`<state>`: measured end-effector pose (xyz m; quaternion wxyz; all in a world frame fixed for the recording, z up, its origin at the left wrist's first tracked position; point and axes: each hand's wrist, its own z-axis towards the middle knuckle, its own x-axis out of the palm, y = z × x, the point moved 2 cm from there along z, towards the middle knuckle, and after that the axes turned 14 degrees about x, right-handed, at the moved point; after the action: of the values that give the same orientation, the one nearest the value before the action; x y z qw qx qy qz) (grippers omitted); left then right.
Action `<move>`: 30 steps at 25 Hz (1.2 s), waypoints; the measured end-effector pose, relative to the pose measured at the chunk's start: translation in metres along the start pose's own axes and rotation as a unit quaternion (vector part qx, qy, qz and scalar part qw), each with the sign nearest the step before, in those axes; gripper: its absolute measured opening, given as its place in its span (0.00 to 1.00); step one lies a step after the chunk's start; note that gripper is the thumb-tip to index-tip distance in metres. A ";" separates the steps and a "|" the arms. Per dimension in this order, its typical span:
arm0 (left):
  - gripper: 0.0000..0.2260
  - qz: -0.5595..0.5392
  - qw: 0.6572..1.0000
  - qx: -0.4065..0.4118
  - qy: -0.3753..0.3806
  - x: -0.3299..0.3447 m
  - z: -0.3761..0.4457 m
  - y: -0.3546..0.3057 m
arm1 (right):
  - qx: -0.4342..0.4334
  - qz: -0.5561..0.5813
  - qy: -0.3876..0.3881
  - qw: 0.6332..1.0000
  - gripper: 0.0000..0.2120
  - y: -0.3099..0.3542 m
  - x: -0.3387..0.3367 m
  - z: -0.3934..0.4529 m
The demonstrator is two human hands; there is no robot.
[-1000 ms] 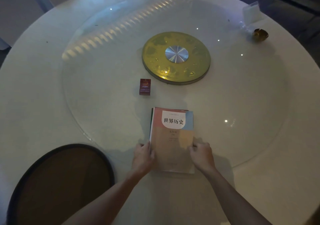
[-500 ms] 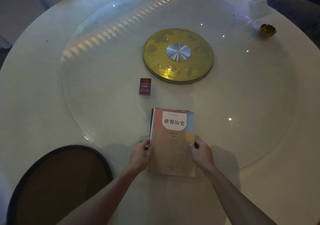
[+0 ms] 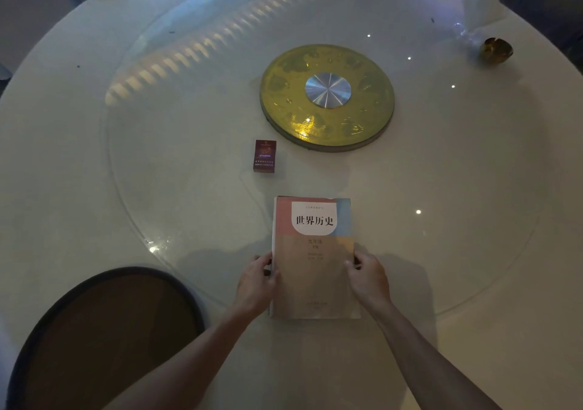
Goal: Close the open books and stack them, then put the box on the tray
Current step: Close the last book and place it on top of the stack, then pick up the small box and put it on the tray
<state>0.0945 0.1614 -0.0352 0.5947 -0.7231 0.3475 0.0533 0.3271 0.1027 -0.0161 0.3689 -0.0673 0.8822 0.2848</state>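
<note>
Books (image 3: 314,258): closed, stacked near centre of counter (image 3: 473,346), top cover pink and tan. Left hand (image 3: 255,283) grasping left edge, right hand (image 3: 367,278) grasping right edge. Box (image 3: 265,156): dark red, flat, just beyond the stack. Tray (image 3: 104,340): round, dark-rimmed, near left.

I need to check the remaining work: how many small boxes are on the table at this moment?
1. The dark red box lies on the glass turntable, beyond the stacked books and left of the gold disc. None is on the tray.
</note>
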 end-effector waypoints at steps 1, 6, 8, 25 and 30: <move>0.17 0.002 1.000 0.001 0.002 -0.001 0.000 0.001 | 0.004 -0.009 -0.001 1.000 0.09 0.000 0.001 0.000; 0.17 0.036 0.999 0.028 0.026 -0.007 0.003 0.004 | -0.004 -0.057 0.002 0.998 0.13 0.003 0.002 0.006; 0.16 0.085 0.994 0.058 0.047 -0.013 0.007 0.005 | 0.005 -0.088 0.001 0.996 0.17 0.008 -0.002 0.012; 0.24 -0.082 0.989 -0.072 -0.103 -0.094 0.191 -0.024 | -0.163 -0.033 0.060 0.984 0.17 0.224 0.023 0.081; 0.23 -0.079 0.989 -0.076 -0.095 -0.096 0.220 -0.023 | -0.138 -0.033 0.091 0.986 0.17 0.247 0.049 0.104</move>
<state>0.1095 0.4019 -0.0322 0.5711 -0.7827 0.2259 0.1010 0.2742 0.3689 0.0026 0.2835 -0.1725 0.8617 0.3838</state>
